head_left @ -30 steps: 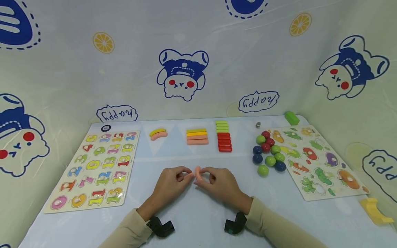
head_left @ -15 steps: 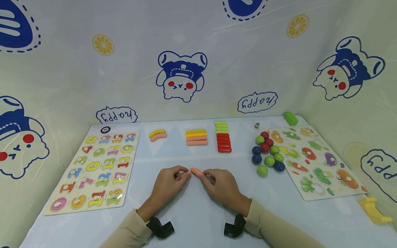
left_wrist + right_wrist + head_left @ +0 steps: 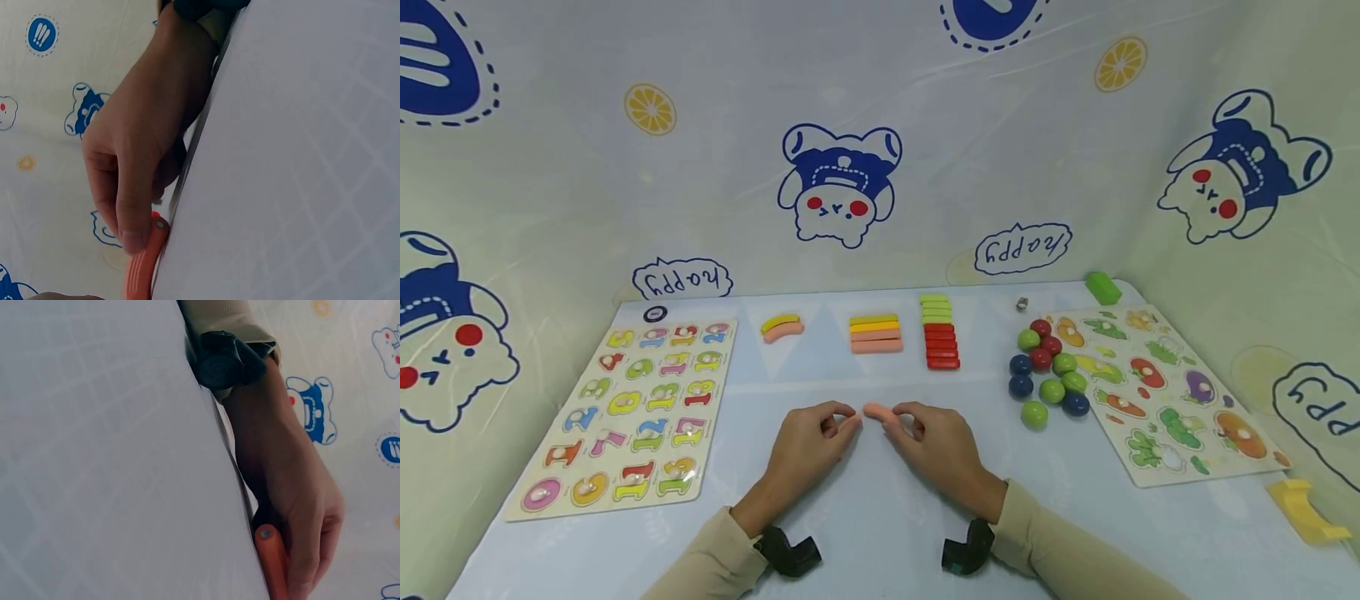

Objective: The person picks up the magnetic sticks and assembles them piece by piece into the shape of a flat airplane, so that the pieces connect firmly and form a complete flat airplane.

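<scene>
A curved pink block (image 3: 878, 411) lies between both hands at the middle of the table. My right hand (image 3: 936, 446) pinches its right end between thumb and fingers. My left hand (image 3: 811, 443) has thumb and forefinger together at the other end. The left wrist view shows the left thumb (image 3: 132, 240) over the pink block (image 3: 142, 272), which has a small metal dot in its end. How much it grips there is partly hidden. From the right wrist view, a similar dot shows in the end of the block (image 3: 273, 562), beside the thumb.
Behind the hands lie a yellow-and-pink curved pair (image 3: 784, 331), yellow and pink bars (image 3: 876, 333), and green and red bars (image 3: 940, 342). A number puzzle board (image 3: 647, 392) is left; coloured balls (image 3: 1051, 390), a vegetable board (image 3: 1138, 454) and a yellow block (image 3: 1303, 512) are right.
My right hand has turned the curved pink block from pointing away from me to lying sideways, its free end toward my left hand. The left hand has barely moved.
</scene>
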Motion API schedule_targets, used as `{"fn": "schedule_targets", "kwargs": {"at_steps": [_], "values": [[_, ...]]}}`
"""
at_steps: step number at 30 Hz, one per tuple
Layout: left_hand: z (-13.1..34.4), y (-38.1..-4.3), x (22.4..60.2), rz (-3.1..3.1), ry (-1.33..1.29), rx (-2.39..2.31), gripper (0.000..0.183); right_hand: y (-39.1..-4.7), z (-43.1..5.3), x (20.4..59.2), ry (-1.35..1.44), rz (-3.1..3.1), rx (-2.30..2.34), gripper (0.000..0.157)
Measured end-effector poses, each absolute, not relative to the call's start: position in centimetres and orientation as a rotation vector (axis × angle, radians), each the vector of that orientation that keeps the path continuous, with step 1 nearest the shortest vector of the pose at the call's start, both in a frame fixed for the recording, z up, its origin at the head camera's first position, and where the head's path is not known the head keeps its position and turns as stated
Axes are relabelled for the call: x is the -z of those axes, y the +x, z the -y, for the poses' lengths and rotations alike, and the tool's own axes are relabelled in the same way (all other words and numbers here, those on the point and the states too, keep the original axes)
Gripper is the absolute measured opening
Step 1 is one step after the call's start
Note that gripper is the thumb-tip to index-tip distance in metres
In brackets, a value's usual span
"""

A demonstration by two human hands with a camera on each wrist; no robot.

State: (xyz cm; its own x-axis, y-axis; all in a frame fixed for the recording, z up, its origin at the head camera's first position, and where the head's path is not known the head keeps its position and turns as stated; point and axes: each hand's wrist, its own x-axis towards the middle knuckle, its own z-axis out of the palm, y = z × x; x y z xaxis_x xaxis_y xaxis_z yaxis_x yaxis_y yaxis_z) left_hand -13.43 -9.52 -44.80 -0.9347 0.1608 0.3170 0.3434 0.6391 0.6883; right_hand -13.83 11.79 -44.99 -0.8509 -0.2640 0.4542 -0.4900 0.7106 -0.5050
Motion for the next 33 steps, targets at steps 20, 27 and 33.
{"fn": "schedule_targets", "kwargs": {"at_steps": [20,27,33], "values": [[9.37,-13.24,44.98,2.656,-0.514,1.042,0.026,-13.71,-12.08,45.16,0.608,2.646,-0.902,0.026],[9.62,-13.36,45.04,2.619,-0.485,1.152,0.019,-13.73,-12.03,45.0,0.555,2.661,-0.922,0.012],[9.35,-13.93,45.03,2.589,-0.43,1.127,0.033,-14.34,-12.0,44.5,0.558,2.681,-0.998,0.012]]}}
